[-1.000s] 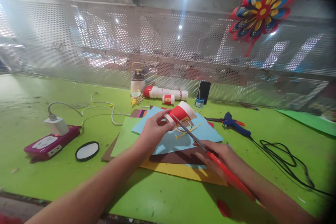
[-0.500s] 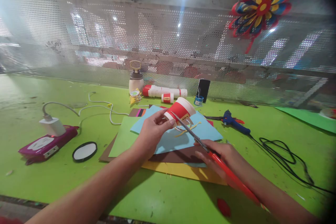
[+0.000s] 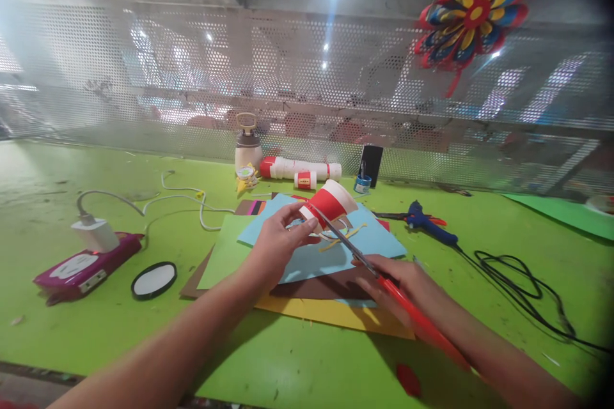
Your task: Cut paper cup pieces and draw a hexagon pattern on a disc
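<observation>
A red and white paper cup (image 3: 333, 201) is tilted over the stacked paper, its wide rim pointing up and right. My left hand (image 3: 284, 233) is closed around the narrow base end. In my right hand (image 3: 391, 275) is a pair of red-handled scissors (image 3: 412, 307), and their blades lie against the red band of the cup near its base. How far the blades are parted I cannot make out. Beneath the cup rest light blue paper sheets (image 3: 307, 271) and a thin yellow strip (image 3: 343, 238).
A blue glue gun (image 3: 426, 223) with a coiled black cord (image 3: 518, 287) lies right. At left are a purple power strip (image 3: 86, 268) and a round black-rimmed disc (image 3: 154, 280). Behind stand a small cup (image 3: 305, 180), a stack of cups (image 3: 302, 168) and a pump sprayer (image 3: 248, 147).
The cup has turned slightly in my left hand, so its printed label no longer shows. The scissors stay against it, shifted slightly left.
</observation>
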